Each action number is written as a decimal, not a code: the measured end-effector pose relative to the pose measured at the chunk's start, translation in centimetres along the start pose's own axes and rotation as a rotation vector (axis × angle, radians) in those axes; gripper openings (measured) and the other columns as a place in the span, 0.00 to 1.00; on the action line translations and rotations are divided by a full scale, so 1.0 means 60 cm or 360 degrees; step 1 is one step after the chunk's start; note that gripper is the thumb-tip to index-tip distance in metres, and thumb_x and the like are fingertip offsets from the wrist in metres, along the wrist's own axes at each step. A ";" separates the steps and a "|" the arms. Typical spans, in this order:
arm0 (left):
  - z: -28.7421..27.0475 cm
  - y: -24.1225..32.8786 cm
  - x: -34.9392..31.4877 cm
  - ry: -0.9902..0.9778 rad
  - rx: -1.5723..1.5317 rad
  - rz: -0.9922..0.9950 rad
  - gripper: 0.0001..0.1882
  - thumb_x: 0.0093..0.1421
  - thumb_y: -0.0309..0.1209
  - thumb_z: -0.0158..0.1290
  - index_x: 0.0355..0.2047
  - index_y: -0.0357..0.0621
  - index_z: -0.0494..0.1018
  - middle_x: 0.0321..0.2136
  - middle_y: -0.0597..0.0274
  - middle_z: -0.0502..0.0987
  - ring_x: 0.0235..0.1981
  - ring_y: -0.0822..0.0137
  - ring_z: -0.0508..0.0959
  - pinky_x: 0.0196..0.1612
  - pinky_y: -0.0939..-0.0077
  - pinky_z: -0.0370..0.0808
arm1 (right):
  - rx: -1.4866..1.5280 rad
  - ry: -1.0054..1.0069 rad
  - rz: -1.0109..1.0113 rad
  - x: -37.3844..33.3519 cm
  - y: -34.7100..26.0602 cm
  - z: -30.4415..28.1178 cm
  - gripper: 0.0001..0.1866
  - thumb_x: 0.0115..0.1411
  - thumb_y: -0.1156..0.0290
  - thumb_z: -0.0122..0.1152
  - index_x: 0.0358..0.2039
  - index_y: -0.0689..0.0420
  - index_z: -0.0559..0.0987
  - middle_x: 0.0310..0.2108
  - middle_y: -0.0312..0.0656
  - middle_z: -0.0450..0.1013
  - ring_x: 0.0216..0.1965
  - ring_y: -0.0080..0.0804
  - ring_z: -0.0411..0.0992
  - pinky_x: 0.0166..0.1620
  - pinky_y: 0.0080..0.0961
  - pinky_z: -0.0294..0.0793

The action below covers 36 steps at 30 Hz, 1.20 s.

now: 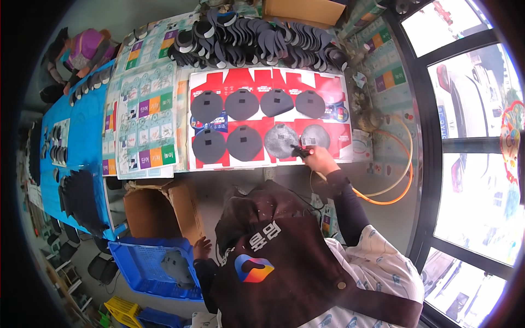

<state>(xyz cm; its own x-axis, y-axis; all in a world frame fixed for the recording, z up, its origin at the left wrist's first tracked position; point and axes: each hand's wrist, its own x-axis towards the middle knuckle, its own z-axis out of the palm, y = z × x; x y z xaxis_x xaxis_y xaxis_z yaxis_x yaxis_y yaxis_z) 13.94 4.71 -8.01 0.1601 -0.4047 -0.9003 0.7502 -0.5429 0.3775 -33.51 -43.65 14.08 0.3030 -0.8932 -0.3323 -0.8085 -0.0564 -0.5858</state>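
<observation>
My right hand point(320, 160) is closed around a small black hand tool point(301, 151), its tip at the lower right pieces on the red card sheets point(257, 76). Two rows of rounded dark grey pieces point(243, 143) lie on these sheets; the two nearest the tool point(281, 140) look lighter and speckled. An orange hose point(395, 188) loops from beside this hand across the bench to the right. My left hand point(201, 249) is low on the left, fingers spread, resting at the edge of a blue crate point(136, 273) that holds a grey piece point(178, 265).
A big heap of dark cut pieces point(257, 41) lies behind the sheets. An open cardboard box point(156, 210) stands below the bench by the crate. A blue table point(82, 147) with more dark pieces is on the left, a yellow crate point(123, 311) below, and windows point(470, 180) on the right.
</observation>
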 end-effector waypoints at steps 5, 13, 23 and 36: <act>-0.041 -0.001 -0.012 -0.0170 -0.0142 -0.0135 0.19 0.69 0.42 0.53 0.53 0.42 0.72 0.38 0.51 0.81 0.28 0.62 0.80 0.25 0.75 0.73 | 0.0003 0.0248 0.0196 0.006 0.002 -0.014 0.12 0.61 0.66 0.55 0.37 0.60 0.82 0.31 0.63 0.76 0.40 0.65 0.75 0.42 0.53 0.74; 0.026 0.023 -0.025 0.0332 0.0182 -0.0008 0.19 0.68 0.40 0.52 0.52 0.41 0.72 0.38 0.51 0.81 0.27 0.64 0.79 0.24 0.75 0.71 | -0.0153 0.0156 0.0083 0.007 0.009 -0.009 0.13 0.57 0.65 0.59 0.36 0.60 0.83 0.31 0.64 0.76 0.39 0.65 0.75 0.45 0.54 0.74; 0.004 0.045 -0.032 0.0224 0.0289 -0.0011 0.20 0.67 0.39 0.51 0.53 0.39 0.73 0.39 0.51 0.82 0.30 0.63 0.81 0.27 0.74 0.72 | 0.0450 -0.0248 -0.0032 -0.008 -0.152 -0.014 0.22 0.51 0.67 0.67 0.46 0.62 0.80 0.35 0.58 0.79 0.39 0.50 0.79 0.43 0.38 0.75; -0.113 -0.022 -0.039 0.0070 -0.0153 -0.0038 0.19 0.68 0.38 0.50 0.53 0.39 0.72 0.39 0.48 0.81 0.30 0.61 0.81 0.27 0.74 0.73 | 0.0165 -0.0058 0.0033 0.081 -0.247 0.107 0.21 0.54 0.67 0.58 0.48 0.61 0.80 0.34 0.60 0.78 0.38 0.57 0.78 0.43 0.45 0.74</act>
<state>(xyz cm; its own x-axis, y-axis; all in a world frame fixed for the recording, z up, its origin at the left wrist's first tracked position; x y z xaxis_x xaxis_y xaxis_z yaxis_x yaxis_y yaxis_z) 16.92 11.36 -7.90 0.1676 -0.3588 -0.9182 0.8118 -0.4783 0.3351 -16.82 -44.27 16.41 0.3061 -0.8768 -0.3707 -0.7588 0.0104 -0.6513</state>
